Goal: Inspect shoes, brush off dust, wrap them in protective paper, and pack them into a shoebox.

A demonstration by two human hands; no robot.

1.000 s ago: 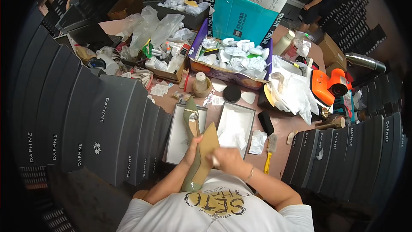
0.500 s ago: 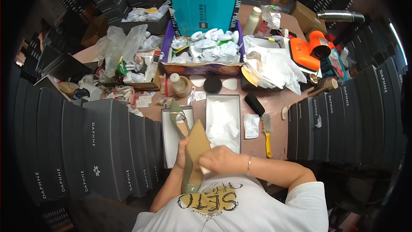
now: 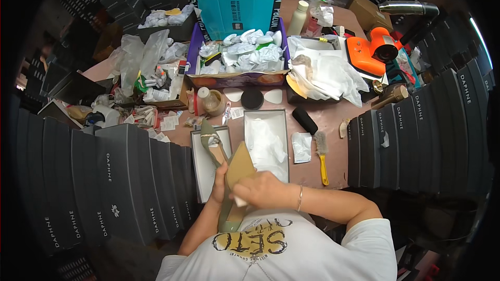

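Note:
My left hand [image 3: 219,184] is wrapped round a green pointed-toe shoe [image 3: 239,162], its tan sole turned up toward me and its toe pointing away. A second green shoe [image 3: 210,140], with an ankle strap across it, leans just beyond those fingers over a white-lined box part [image 3: 202,184]; whether the left hand also holds it I cannot tell. My right hand [image 3: 264,190] is closed on a small white block [image 3: 240,201] against the sole, near the shoe's middle. Its exact kind is not clear.
Ahead lies an open shoebox [image 3: 266,132] with white tissue paper. To its right are a black rounded pad [image 3: 304,120], a white packet [image 3: 302,148] and a yellow-handled brush [image 3: 323,161]. Stacks of dark shoeboxes [image 3: 122,177] flank both sides. A purple carton [image 3: 237,80] holds crumpled paper.
My right hand and the white block have shifted slightly up and left over the sole. The left hand keeps its grip on the shoe. The whole view has shifted a little.

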